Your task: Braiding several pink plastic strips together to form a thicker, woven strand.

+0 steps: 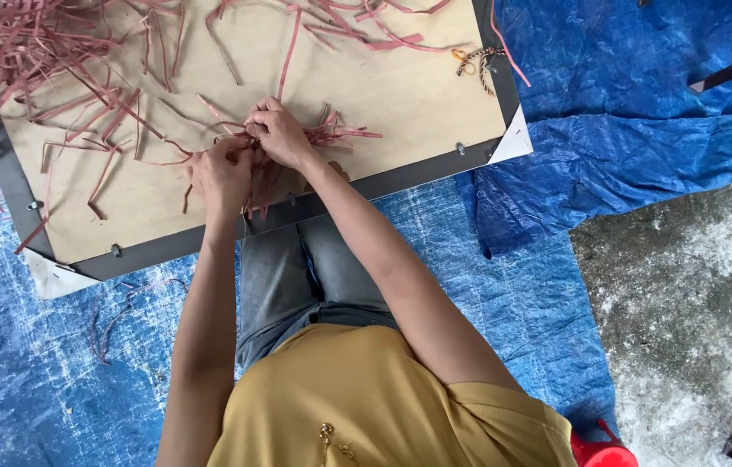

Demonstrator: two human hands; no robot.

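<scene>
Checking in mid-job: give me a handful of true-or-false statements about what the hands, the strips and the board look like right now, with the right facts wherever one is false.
1. Both hands, left hand and right hand, grip the pinkish-red strips. True.
2. The strips lie on a green metal tray. False: they lie on a light wooden board with a dark frame.
3. The floor cover is a blue tarp. True.
4. The strips are stacked in one neat bundle. False: most lie loose and scattered at the board's upper left.
5. The right hand is off the board. False: it is over the board's lower middle.
</scene>
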